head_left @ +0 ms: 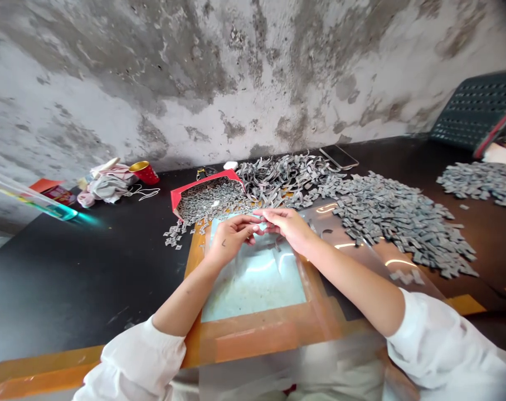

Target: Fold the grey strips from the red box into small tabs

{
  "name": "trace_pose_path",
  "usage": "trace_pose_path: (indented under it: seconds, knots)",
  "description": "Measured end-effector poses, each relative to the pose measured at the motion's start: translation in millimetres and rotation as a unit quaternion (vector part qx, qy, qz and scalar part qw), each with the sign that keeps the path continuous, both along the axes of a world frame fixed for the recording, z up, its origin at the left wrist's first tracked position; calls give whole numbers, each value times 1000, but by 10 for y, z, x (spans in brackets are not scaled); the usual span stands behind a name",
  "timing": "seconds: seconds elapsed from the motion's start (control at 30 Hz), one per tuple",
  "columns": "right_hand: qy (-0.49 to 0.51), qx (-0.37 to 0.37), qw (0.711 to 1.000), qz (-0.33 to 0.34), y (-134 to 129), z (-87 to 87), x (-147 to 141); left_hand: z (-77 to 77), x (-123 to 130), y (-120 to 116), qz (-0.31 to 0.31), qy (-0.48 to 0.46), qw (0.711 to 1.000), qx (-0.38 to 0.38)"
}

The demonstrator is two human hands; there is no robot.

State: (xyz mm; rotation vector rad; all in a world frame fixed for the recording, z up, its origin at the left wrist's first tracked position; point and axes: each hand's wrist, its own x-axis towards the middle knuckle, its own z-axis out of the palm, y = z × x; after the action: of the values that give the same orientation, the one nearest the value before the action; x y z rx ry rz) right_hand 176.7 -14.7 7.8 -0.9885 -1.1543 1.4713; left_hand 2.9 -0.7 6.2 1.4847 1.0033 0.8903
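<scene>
My left hand (232,238) and my right hand (292,227) meet over a pale blue sheet (257,287) under clear plastic. Fingers of both are pinched together around a small grey piece (262,223), mostly hidden by the fingertips. Just beyond them lies a red-edged box (209,182) filled with tiny grey parts (207,200). Longer curved grey strips (286,175) are heaped behind my hands. To the right spreads a big pile of short grey pieces (399,217). A few loose bits lie on the plastic below my right hand.
At the back stands a phone-like flat object (339,157). A red cup (144,172) and crumpled cloth (111,184) are at the left, near a clear tube-like object (35,197). On the far right, a dark perforated basket (478,111) stands behind another grey pile (482,182). A stained wall (253,72) borders the table.
</scene>
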Motion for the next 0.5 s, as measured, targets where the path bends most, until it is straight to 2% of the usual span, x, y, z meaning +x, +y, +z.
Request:
trace_pose_path:
  seconds: [0.13, 0.27, 0.4, 0.5]
  knots:
    - [14, 10, 1000, 12, -12, 10, -10, -16, -6, 7, 5, -15, 1000, -11]
    - [-81, 76, 994, -1, -13, -14, -9, -34, -35, 17, -12, 6, 1000, 25]
    - [-162, 158, 974, -8, 10, -49, 13, -38, -81, 12, -29, 98, 988, 113]
    - [-195, 171, 965, -28, 8, -43, 31, -43, -117, 23, -47, 138, 979, 144]
